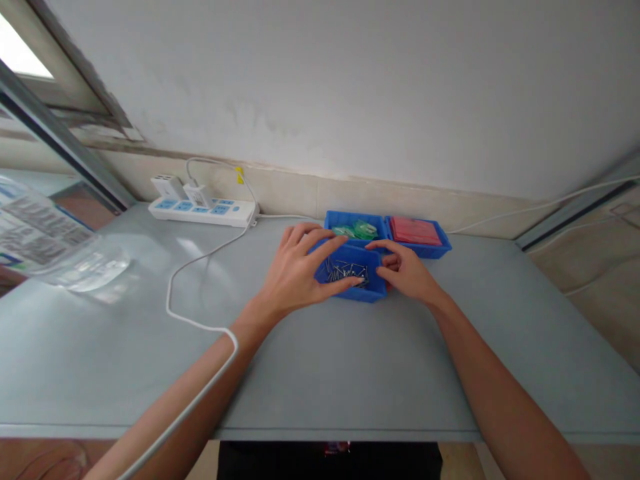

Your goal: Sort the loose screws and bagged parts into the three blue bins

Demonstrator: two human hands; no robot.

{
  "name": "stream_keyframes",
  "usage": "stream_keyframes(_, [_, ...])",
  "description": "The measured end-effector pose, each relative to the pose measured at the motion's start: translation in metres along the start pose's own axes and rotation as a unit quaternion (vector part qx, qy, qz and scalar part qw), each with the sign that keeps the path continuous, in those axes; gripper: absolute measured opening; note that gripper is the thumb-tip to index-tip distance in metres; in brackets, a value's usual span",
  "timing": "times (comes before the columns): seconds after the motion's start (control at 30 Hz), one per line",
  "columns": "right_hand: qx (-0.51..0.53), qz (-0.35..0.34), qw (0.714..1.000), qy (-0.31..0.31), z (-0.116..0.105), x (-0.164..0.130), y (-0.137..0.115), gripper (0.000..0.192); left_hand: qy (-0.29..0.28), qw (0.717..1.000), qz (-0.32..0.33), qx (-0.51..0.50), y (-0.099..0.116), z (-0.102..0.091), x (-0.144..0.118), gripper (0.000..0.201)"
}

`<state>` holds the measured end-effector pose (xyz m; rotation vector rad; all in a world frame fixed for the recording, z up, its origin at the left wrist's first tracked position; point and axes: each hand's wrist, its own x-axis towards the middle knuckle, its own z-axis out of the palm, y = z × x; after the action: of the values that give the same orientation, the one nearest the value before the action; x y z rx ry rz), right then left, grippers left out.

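A small blue plastic bin (360, 294) with loose metal screws (344, 272) in it sits in front of two other bins. My left hand (305, 270) reaches over its left side, fingers spread and thumb stretched above the screws; no held item shows. At the bin's right side is my right hand (407, 270), with its fingers curled against the wall and rim and the index finger toward the back corner. A bit of something red shows beneath the right hand, too hidden to name.
Behind stand a blue bin (356, 219) of green-and-clear pieces (364, 230) and a blue bin (434, 251) of flat red packets (415, 231). A power strip (205, 213) with chargers lies by the wall. A white cable (169, 293) crosses my left arm. A clear bottle (95, 267) is at left.
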<state>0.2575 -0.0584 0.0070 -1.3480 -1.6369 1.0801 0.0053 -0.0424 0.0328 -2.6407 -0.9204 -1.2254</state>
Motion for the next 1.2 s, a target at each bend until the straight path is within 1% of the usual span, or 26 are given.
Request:
stream_keyframes(0.07, [0.027,0.003,1.000,0.005,-0.007,0.002,0.007,0.050,0.047,0.996,-0.069,-0.026,0.000,0.002,-0.001,0.068])
stream_keyframes(0.13, [0.056,0.004,0.998,0.011,-0.012,0.005,0.013,0.049,0.078,0.988,-0.114,-0.065,0.001,0.006,-0.002,0.081])
stream_keyframes(0.23, [0.096,0.010,0.995,0.020,-0.014,0.008,0.017,0.047,0.086,0.974,-0.151,-0.145,0.001,0.015,-0.004,0.107])
stream_keyframes(0.3, [0.121,0.018,0.992,0.027,-0.013,0.008,0.017,0.047,0.076,0.956,-0.179,-0.220,0.001,0.022,-0.006,0.121])
stream_keyframes(0.37, [0.152,0.025,0.988,0.033,-0.011,0.008,0.014,0.048,0.055,0.924,-0.215,-0.312,0.003,0.029,-0.008,0.131])
stream_keyframes(0.43, [0.187,0.031,0.981,0.030,-0.007,0.007,0.012,0.048,0.023,0.882,-0.249,-0.399,0.006,0.036,-0.009,0.136])
stream_keyframes(0.5, [0.210,0.037,0.977,0.020,-0.003,0.006,0.011,0.048,-0.004,0.842,-0.272,-0.466,0.011,0.041,-0.009,0.140])
stream_keyframes(0.57, [0.219,0.039,0.975,0.008,0.002,0.007,0.012,0.048,-0.013,0.814,-0.283,-0.507,0.014,0.043,-0.008,0.144])
stream_keyframes(0.6, [0.218,0.038,0.975,0.005,0.004,0.008,0.012,0.048,-0.012,0.807,-0.286,-0.517,0.015,0.043,-0.007,0.146])
stream_keyframes(0.63, [0.212,0.035,0.977,0.003,0.005,0.008,0.013,0.049,-0.010,0.805,-0.287,-0.519,0.015,0.042,-0.007,0.147])
stream_keyframes(0.7, [0.173,0.022,0.985,0.007,0.008,0.009,0.014,0.048,-0.006,0.818,-0.284,-0.500,0.013,0.039,-0.006,0.147])
stream_keyframes(0.73, [0.134,0.009,0.991,0.017,0.009,0.009,0.014,0.045,-0.004,0.830,-0.281,-0.482,0.012,0.038,-0.005,0.146])
stream_keyframes(0.8, [0.023,-0.028,0.998,0.050,0.012,0.008,0.012,0.035,-0.005,0.858,-0.269,-0.438,0.009,0.036,-0.006,0.143])
stream_keyframes(0.87, [-0.075,-0.066,0.991,0.092,0.014,0.006,0.011,0.031,-0.012,0.882,-0.253,-0.398,0.007,0.036,-0.006,0.139])
stream_keyframes(0.9, [-0.102,-0.080,0.986,0.107,0.016,0.006,0.010,0.031,-0.018,0.891,-0.245,-0.382,0.007,0.037,-0.007,0.137])
stream_keyframes(1.0, [-0.127,-0.125,0.977,0.119,0.022,0.006,0.012,0.036,-0.034,0.907,-0.236,-0.346,0.008,0.040,-0.007,0.132])
stream_keyframes(1.1, [-0.159,-0.179,0.965,0.108,0.028,0.007,0.020,0.038,-0.039,0.919,-0.226,-0.320,0.009,0.042,-0.007,0.127])
stream_keyframes(1.2, [-0.194,-0.189,0.958,0.099,0.030,0.007,0.026,0.039,-0.040,0.927,-0.210,-0.307,0.009,0.043,-0.006,0.122])
